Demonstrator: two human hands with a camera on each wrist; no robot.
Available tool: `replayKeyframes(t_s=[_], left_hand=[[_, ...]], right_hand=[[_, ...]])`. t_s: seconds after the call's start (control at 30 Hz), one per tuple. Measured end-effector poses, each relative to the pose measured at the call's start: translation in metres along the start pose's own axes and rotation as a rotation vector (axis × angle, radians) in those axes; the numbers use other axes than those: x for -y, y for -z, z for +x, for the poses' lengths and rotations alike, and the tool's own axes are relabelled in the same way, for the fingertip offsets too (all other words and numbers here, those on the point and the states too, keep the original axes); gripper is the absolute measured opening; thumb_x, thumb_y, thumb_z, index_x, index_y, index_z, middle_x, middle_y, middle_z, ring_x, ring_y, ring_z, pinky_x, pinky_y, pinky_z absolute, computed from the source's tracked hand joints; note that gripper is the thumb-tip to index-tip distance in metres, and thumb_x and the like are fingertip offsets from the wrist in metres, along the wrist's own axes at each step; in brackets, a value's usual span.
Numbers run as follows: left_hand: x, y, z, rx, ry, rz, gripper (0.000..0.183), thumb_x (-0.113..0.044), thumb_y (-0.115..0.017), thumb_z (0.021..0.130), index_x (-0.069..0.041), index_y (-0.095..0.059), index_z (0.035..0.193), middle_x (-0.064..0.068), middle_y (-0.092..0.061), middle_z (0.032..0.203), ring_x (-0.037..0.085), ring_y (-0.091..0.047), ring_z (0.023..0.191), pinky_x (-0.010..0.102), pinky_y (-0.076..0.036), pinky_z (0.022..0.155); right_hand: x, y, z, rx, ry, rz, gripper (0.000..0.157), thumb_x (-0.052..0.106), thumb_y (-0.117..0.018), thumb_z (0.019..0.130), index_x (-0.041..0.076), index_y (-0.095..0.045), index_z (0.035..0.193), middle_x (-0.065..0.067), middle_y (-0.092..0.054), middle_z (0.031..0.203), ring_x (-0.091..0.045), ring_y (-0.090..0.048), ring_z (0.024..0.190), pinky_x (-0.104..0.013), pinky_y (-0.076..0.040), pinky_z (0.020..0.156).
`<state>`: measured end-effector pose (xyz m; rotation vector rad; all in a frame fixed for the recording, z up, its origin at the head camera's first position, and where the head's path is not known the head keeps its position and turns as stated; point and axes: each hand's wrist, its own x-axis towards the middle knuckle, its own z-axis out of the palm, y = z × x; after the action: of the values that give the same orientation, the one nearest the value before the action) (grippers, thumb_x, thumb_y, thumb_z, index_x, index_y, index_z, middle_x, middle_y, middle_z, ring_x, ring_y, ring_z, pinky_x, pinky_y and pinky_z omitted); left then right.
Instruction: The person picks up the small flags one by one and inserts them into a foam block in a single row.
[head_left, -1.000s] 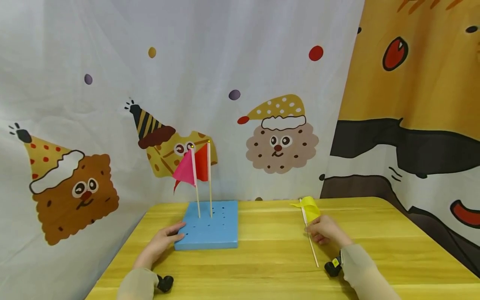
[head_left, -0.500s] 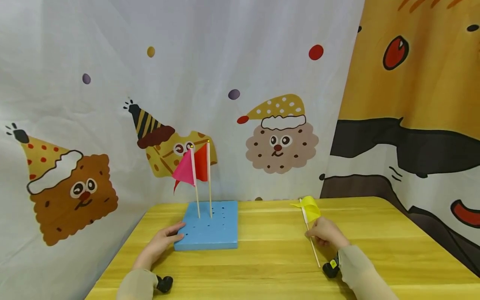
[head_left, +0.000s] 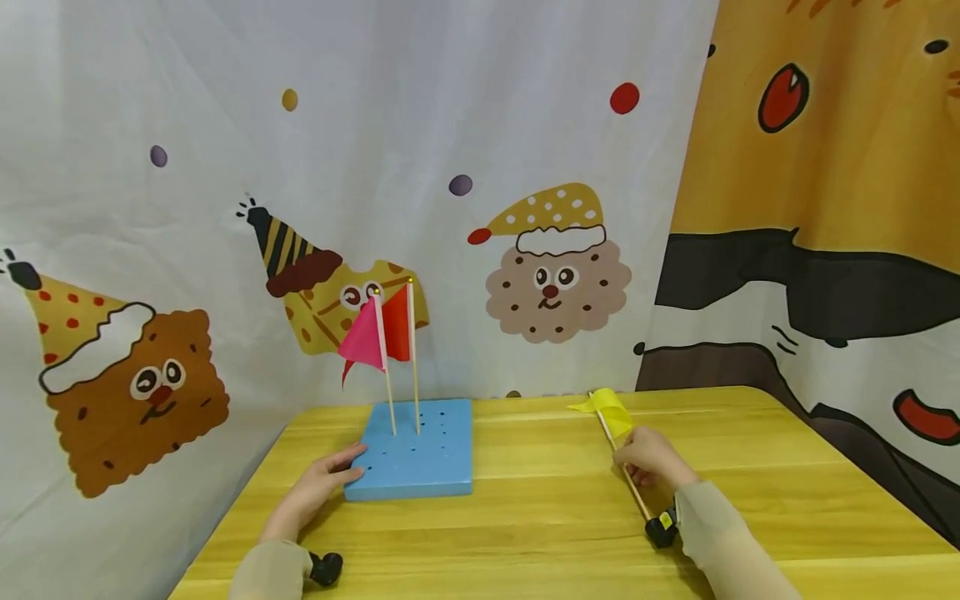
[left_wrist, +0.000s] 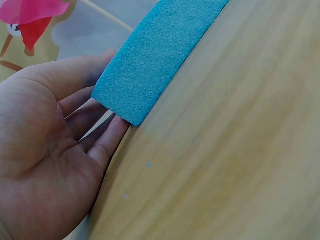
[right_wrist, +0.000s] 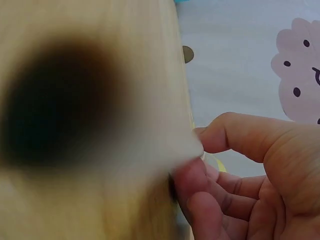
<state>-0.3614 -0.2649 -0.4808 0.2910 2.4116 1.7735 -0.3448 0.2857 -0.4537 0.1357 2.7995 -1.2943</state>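
Observation:
My left hand (head_left: 318,487) rests at the left edge of a blue foam block (head_left: 438,471), its fingers fairly straight along the side near the front corner. In the left wrist view the block's front face (left_wrist: 150,60) shows beside the fingers. A pink flag (head_left: 363,337) and a red flag (head_left: 401,325) stand upright in the block on thin sticks. To the right, my right hand (head_left: 652,457) pinches the stick of a yellow flag (head_left: 611,410) between thumb and fingers. The stick slants, its bare end reaching toward the wrist camera, where it blurs in the right wrist view.
Several small holes dot the block's top. The wooden table (head_left: 540,500) ends at a back edge against a white cloth (head_left: 450,100) printed with cartoon biscuits. A black wrist camera (head_left: 327,569) sits by the left sleeve, another (head_left: 662,529) by the right sleeve.
The yellow flag's stick has tilted, its lower end swinging right toward my right wrist and its cloth end shifting slightly left. My left hand stays at the block. The head view has turned slightly.

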Motion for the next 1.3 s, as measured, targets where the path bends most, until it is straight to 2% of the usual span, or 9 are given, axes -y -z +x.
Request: replayKeyframes(t_s=[0.13,0.27,0.47,0.63,0.83,1.03,1.3], left_hand=[[0.001,0.0,0.001,0.01,-0.002,-0.001,0.057,-0.02,-0.066,0.094,-0.003,-0.047,0.144,0.021,-0.023,0.156,0.042,-0.019,0.142,0.057,-0.024,0.111],[0.001,0.001,0.002,0.018,0.001,-0.005,0.058,-0.021,-0.066,0.094,-0.003,-0.046,0.145,0.021,-0.021,0.157,0.042,-0.018,0.143,0.057,-0.024,0.111],[0.0,0.003,0.001,0.031,0.013,-0.002,0.058,-0.021,-0.065,0.095,-0.003,-0.044,0.146,0.021,-0.021,0.157,0.042,-0.017,0.143,0.057,-0.025,0.111],[0.001,0.005,0.002,0.036,0.004,-0.008,0.059,-0.022,-0.066,0.094,-0.003,-0.044,0.146,0.021,-0.022,0.157,0.042,-0.017,0.143,0.057,-0.025,0.111],[0.002,0.005,0.001,0.029,0.002,-0.003,0.059,-0.022,-0.066,0.094,-0.003,-0.044,0.146,0.021,-0.022,0.157,0.041,-0.016,0.143,0.057,-0.024,0.111],[0.001,0.003,0.0,0.013,-0.011,0.012,0.057,-0.02,-0.065,0.095,-0.001,-0.045,0.145,0.023,-0.025,0.155,0.042,-0.02,0.142,0.057,-0.024,0.111],[0.003,0.003,0.003,0.024,-0.012,0.003,0.06,-0.022,-0.066,0.094,-0.003,-0.044,0.146,0.02,-0.022,0.157,0.041,-0.017,0.143,0.058,-0.023,0.111]], right_hand=[[-0.001,0.001,0.002,0.01,-0.006,-0.018,0.009,0.005,-0.067,0.076,0.004,-0.061,0.069,-0.008,-0.056,0.055,-0.016,-0.052,0.043,-0.027,-0.047,0.041],[0.001,0.003,0.005,0.021,0.02,-0.015,0.005,0.006,-0.065,0.078,0.002,-0.062,0.079,-0.007,-0.055,0.055,-0.016,-0.052,0.043,-0.027,-0.047,0.04],[0.016,0.009,0.002,0.054,0.044,0.095,0.019,0.004,-0.063,0.082,-0.004,-0.058,0.099,-0.008,-0.054,0.061,-0.015,-0.051,0.041,-0.03,-0.05,0.04],[0.029,0.015,-0.001,0.073,0.094,0.116,0.031,0.006,-0.062,0.086,-0.01,-0.056,0.112,-0.012,-0.06,0.072,-0.018,-0.059,0.046,-0.035,-0.054,0.045],[0.047,0.018,-0.005,0.09,0.14,0.149,0.033,0.008,-0.063,0.087,-0.007,-0.054,0.115,-0.02,-0.064,0.078,-0.019,-0.06,0.046,-0.037,-0.055,0.046],[0.062,0.019,-0.01,0.11,0.183,0.153,0.03,0.008,-0.063,0.088,-0.005,-0.054,0.114,-0.011,-0.064,0.072,-0.021,-0.061,0.047,-0.034,-0.054,0.045],[0.078,0.023,-0.016,0.155,0.275,0.15,0.034,0.01,-0.063,0.09,-0.008,-0.052,0.117,-0.01,-0.063,0.072,-0.021,-0.062,0.049,-0.036,-0.055,0.047]])
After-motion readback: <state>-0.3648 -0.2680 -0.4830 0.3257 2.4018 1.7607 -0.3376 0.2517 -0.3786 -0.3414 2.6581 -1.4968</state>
